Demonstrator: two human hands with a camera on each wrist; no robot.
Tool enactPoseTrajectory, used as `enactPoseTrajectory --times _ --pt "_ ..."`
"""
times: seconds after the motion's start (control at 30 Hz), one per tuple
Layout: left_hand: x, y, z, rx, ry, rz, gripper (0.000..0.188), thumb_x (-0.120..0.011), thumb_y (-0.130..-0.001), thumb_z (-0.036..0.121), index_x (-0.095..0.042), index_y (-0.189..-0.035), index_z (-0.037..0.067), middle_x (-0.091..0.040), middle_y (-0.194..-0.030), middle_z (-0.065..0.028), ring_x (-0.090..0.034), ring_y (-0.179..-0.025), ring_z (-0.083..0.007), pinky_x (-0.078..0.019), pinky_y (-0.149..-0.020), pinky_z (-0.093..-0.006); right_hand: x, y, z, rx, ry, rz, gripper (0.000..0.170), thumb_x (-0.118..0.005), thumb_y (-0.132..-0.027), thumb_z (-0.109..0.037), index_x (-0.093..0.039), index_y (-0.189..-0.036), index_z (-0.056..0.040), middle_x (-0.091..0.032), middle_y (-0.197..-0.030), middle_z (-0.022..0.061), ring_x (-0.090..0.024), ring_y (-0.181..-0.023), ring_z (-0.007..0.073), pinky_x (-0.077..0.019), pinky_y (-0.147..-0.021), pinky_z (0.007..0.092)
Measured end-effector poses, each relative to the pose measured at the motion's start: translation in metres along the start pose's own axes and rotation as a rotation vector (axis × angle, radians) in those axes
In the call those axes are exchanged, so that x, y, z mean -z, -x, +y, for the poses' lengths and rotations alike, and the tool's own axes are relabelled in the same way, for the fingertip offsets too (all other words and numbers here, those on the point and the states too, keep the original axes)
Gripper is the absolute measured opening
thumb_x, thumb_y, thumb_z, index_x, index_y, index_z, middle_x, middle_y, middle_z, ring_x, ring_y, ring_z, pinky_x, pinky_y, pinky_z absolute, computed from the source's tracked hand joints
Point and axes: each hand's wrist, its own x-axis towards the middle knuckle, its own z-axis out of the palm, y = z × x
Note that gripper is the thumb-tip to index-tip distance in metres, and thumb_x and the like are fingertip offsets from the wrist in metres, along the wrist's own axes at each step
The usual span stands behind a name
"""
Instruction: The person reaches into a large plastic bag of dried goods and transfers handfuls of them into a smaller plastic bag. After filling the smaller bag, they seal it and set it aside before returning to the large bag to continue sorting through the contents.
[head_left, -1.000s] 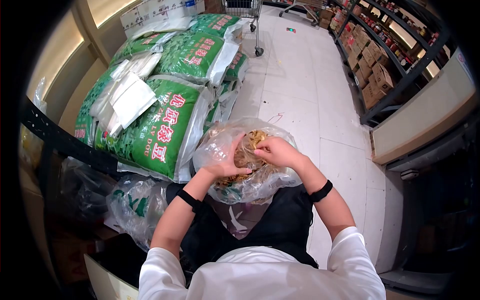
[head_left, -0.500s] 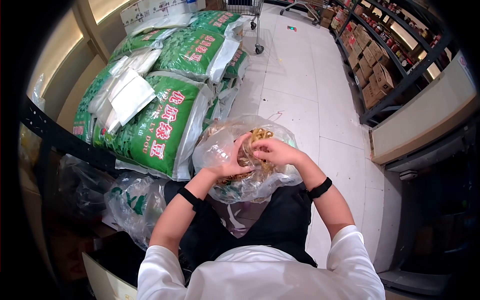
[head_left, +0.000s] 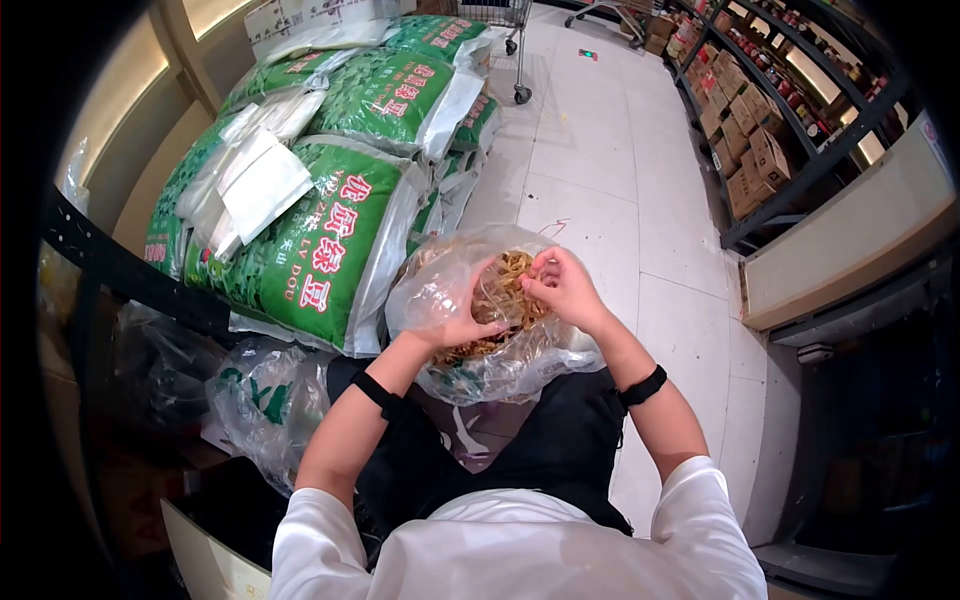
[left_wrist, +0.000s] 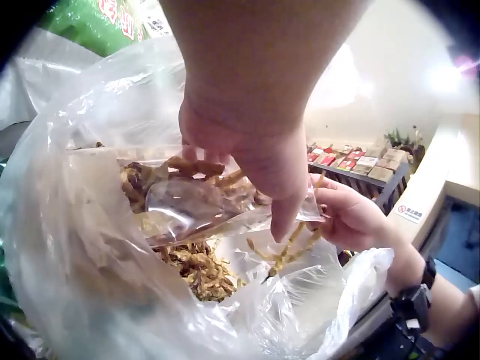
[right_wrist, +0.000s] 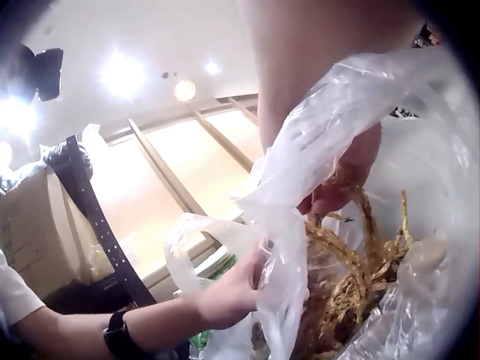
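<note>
Pale tiled floor (head_left: 580,180), shop aisle. At ten o'clock: stacked green sacks (head_left: 345,240) with red Chinese lettering, folded white plastic (head_left: 265,190) on top. At twelve: one shopping cart (head_left: 521,60), partly in view. At two: dark metal shelving (head_left: 845,125) with brown cartons (head_left: 750,150). At eight: crumpled clear bag with green print (head_left: 265,400). Centre, above the person's dark-trousered knees: one large translucent plastic bag (head_left: 500,385), mouth open, holding dried, root-like golden-brown strands (head_left: 515,270), some under clear film (left_wrist: 180,210). Left hand (head_left: 465,318), at nine o'clock of the bag: thumb and fingers spread wide apart, resting against the film. Right hand (head_left: 565,290), at two o'clock: thumb and fingertips pinching a few strands at the opening. Black band on each forearm.
</note>
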Motion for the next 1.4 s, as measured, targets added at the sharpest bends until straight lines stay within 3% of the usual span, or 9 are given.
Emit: enactPoseTrajectory --times 0.1,0.17,0.27,0.4,0.47,0.57,0.87,1.2,1.4 --pt "-0.008 -0.002 -0.01 -0.1 -0.043 0.128 0.098 -0.082 -0.067 0.046 -0.035 -0.146 0.009 -0.056 -0.123 -0.0215 -0.053 -0.116 -0.036 -0.0399 -0.101 -0.0446 0.005 0.003 -0.004 -0.126 -0.132 -0.032 0.024 -0.069 -0.086 -0.002 -0.049 -0.099 -0.0055 -0.059 -0.083 -0.002 -0.051 -0.067 0.0033 -0.0437 -0.06 0.0211" --pt "-0.011 -0.002 -0.019 -0.084 0.064 0.123 0.098 -0.082 -0.067 0.045 -0.035 -0.146 0.01 -0.054 -0.129 -0.0216 -0.05 -0.122 -0.0372 -0.0377 -0.105 -0.0452 0.011 0.004 0.002 0.061 0.146 -0.088 0.024 -0.066 -0.089 -0.003 -0.049 -0.105 -0.0051 -0.061 -0.086 -0.0006 -0.057 -0.071 0.0054 -0.0468 -0.064 0.023" --pt "-0.01 -0.001 -0.025 -0.133 0.125 0.149 0.098 -0.083 -0.066 0.045 -0.036 -0.145 0.011 -0.052 -0.131 -0.0213 -0.049 -0.123 -0.0373 -0.0367 -0.106 -0.046 0.017 0.02 -0.026 0.054 0.297 -0.148 0.025 -0.061 -0.091 -0.001 -0.049 -0.113 -0.0052 -0.064 -0.092 0.0016 -0.064 -0.082 0.0097 -0.0503 -0.073 0.0268" --pt "-0.001 0.001 -0.019 -0.047 0.068 0.074 0.101 -0.084 -0.067 0.044 -0.031 -0.148 0.015 -0.047 -0.138 -0.0208 -0.044 -0.129 -0.0364 -0.0345 -0.109 -0.0459 0.028 0.029 -0.039 0.057 0.147 -0.255 0.025 -0.057 -0.093 0.0 -0.053 -0.117 -0.0055 -0.066 -0.098 0.0041 -0.065 -0.094 0.0133 -0.051 -0.083 0.0301" --pt "0.005 0.002 -0.011 0.039 0.31 -0.022 0.106 -0.086 -0.069 0.028 -0.02 -0.152 0.019 -0.035 -0.147 -0.0195 -0.036 -0.137 -0.0347 -0.0315 -0.114 -0.0424 0.033 0.024 -0.035 0.019 0.166 -0.339 0.024 -0.056 -0.094 0.0 -0.058 -0.118 -0.004 -0.066 -0.104 0.0059 -0.064 -0.099 0.0143 -0.0502 -0.088 0.0298" --pt "0.004 0.002 -0.013 0.044 0.196 -0.032 0.107 -0.086 -0.069 0.028 -0.02 -0.152 0.019 -0.034 -0.147 -0.0199 -0.035 -0.137 -0.0359 -0.031 -0.114 -0.0432 0.032 0.021 -0.036 0.017 0.128 -0.367 0.024 -0.056 -0.095 0.0 -0.061 -0.118 -0.0025 -0.066 -0.109 0.0063 -0.064 -0.1 0.0144 -0.05 -0.089 0.029" --pt "0.01 0.002 -0.009 0.078 0.211 -0.022 0.108 -0.086 -0.069 0.036 -0.019 -0.153 0.016 -0.029 -0.15 -0.0199 -0.03 -0.14 -0.0362 -0.028 -0.116 -0.0447 0.038 0.022 -0.046 0.076 -0.012 -0.167 0.02 -0.057 -0.095 -0.003 -0.067 -0.113 -0.0012 -0.069 -0.102 0.0037 -0.063 -0.09 0.0093 -0.0514 -0.081 0.0252" --pt "0.011 -0.001 -0.015 0.041 0.108 0.027 0.11 -0.088 -0.066 0.038 -0.023 -0.151 0.016 -0.033 -0.143 -0.0237 -0.033 -0.137 -0.0393 -0.0296 -0.115 -0.0464 0.037 0.018 -0.036 -0.043 -0.184 -0.199 0.019 -0.059 -0.096 -0.008 -0.068 -0.112 -0.0037 -0.067 -0.09 -0.0008 -0.059 -0.081 0.0057 -0.0498 -0.071 0.0223" --pt "0.009 0.002 -0.007 0.061 0.301 0.018 0.108 -0.088 -0.065 0.039 -0.025 -0.15 0.016 -0.031 -0.144 -0.0222 -0.032 -0.137 -0.0383 -0.0297 -0.114 -0.0469 0.022 0.01 -0.033 -0.042 -0.133 -0.108 0.022 -0.058 -0.095 -0.005 -0.068 -0.115 -0.0032 -0.068 -0.093 0.0011 -0.06 -0.082 0.0062 -0.0501 -0.071 0.0225"
